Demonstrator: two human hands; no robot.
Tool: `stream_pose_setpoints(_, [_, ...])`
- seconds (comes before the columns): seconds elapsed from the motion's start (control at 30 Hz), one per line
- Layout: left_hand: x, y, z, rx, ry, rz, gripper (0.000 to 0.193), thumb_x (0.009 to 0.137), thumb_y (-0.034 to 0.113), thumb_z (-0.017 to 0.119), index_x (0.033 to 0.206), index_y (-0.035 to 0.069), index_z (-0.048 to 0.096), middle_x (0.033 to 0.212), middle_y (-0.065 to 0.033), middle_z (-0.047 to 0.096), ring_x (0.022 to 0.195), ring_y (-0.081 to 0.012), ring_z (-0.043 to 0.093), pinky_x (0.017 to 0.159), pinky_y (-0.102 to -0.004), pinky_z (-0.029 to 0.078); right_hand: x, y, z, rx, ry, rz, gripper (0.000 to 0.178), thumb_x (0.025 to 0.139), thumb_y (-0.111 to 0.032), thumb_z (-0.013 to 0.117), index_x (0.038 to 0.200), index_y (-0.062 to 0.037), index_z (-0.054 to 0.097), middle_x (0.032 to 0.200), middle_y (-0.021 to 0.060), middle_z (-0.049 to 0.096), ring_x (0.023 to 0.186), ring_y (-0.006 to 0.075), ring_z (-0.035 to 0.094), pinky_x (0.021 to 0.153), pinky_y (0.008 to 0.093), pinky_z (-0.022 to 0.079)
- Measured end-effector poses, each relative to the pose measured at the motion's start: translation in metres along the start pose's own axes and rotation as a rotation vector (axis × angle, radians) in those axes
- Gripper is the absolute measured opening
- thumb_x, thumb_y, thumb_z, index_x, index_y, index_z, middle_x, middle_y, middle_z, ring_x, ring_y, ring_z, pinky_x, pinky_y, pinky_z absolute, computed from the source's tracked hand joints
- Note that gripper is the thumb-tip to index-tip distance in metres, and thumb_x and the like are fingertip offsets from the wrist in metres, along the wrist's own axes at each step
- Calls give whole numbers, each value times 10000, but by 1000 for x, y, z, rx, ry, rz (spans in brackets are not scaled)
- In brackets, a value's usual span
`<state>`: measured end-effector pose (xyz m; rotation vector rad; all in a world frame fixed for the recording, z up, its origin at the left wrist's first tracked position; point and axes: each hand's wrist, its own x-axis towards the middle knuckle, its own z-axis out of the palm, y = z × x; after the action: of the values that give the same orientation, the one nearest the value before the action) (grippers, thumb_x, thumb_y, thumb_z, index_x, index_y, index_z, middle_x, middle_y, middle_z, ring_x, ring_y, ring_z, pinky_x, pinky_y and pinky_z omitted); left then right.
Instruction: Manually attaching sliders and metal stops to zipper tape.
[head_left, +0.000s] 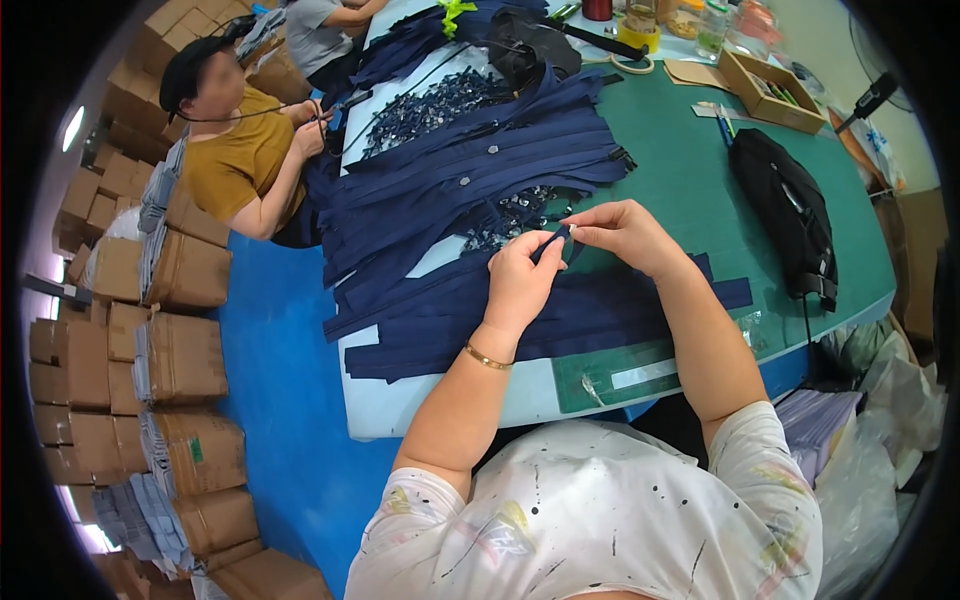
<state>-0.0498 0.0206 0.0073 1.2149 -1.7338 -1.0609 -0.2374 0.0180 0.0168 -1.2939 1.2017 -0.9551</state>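
Right of navy strips (600, 312): black pouch (785, 205), wooden box (778, 109).

Navy is noted on the strips (430, 205), green on the mat (675, 130), blue on the left floor (275, 335), black on the right pouch (775, 185); near shirt (600, 500) recorded white, dark-speckled.

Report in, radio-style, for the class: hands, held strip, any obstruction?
Left hand pinching navy strip. Right hand pinching near its upper end. Flat navy pieces beneath; nothing visibly blocking either hand.

A green-and-white table (675, 135) bears layered navy strips (400, 215), a black pouch (782, 200) and an open box (770, 112).
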Motion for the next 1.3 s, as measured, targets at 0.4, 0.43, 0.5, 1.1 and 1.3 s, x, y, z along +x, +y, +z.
stream_pose_setpoints(0.4, [2,-9,5,56,74,97,172,857,196,630,848,25,641,739,-70,661,657,-153,624,602,-294,473,-2,-7,2,5,-14,-12,198,836,-93,674,1007,6,690,864,48,678,773,68,598,698,204,478])
stream_pose_setpoints(0.43, [2,-14,4,58,70,100,172,857,196,630,848,25,641,739,-70,661,657,-153,624,602,-294,473,-1,-7,3,7,-10,-13,198,836,-93,674,1007,6,690,864,48,678,773,68,598,698,204,478])
stream_pose_setpoints(0.5, [3,-19,4,89,95,157,161,850,179,637,833,19,639,763,-72,648,663,-145,606,590,-280,455,-1,-5,3,29,-15,-16,189,833,-92,680,993,8,691,859,50,678,776,70,602,703,204,482])
stream_pose_setpoints(1.1, [2,-18,6,-57,69,102,135,827,145,649,805,12,645,748,-83,636,700,-196,593,653,-300,458,-2,-7,-3,-78,-42,-3,200,822,-126,699,973,5,697,822,32,676,749,64,592,685,208,478])
stream_pose_setpoints(1.3, [0,-17,9,-168,34,33,152,845,152,639,809,4,645,743,-70,638,710,-170,590,659,-284,452,-2,-6,-6,-37,-68,3,203,815,-127,706,971,3,696,827,28,676,751,64,589,693,214,476])
